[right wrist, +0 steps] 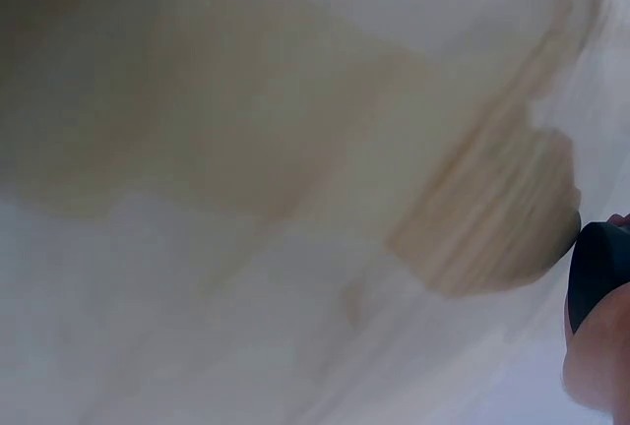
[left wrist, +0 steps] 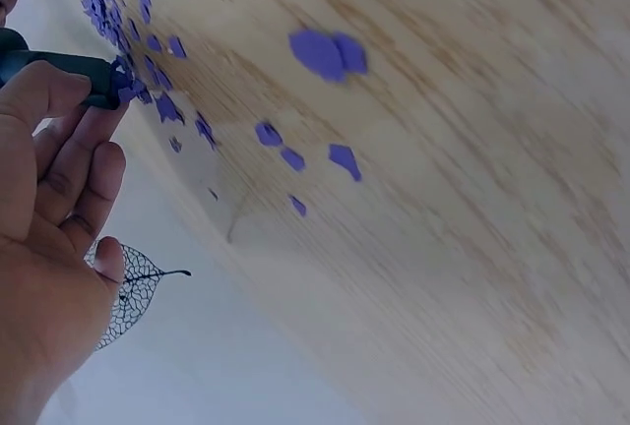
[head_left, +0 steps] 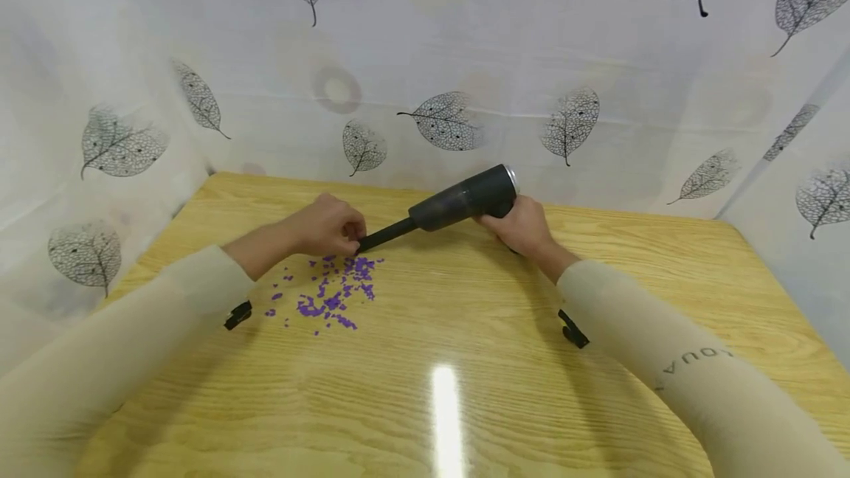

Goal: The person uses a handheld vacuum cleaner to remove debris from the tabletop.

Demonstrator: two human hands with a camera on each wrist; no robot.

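A black handheld vacuum cleaner (head_left: 458, 201) slants over the table, its silver-rimmed rear end raised to the right and its narrow nozzle (head_left: 392, 233) pointing down left. My right hand (head_left: 521, 226) grips the handle; in the right wrist view only part of that hand (right wrist: 598, 366) and a dark piece of the vacuum show. With thumb and fingers my left hand (head_left: 325, 226) pinches the nozzle's tip, as the left wrist view also shows. Purple scraps (head_left: 332, 302) lie scattered below the left hand, and a few cluster right at the nozzle's mouth (left wrist: 120, 86).
The wood-grain table (head_left: 465, 330) reaches back to a pale curtain (head_left: 265, 80) printed with dark leaves, which also hangs along both sides. A bright strip of light (head_left: 446, 419) reflects off the tabletop near the front. Black wrist devices (head_left: 572, 329) sit under the sleeves.
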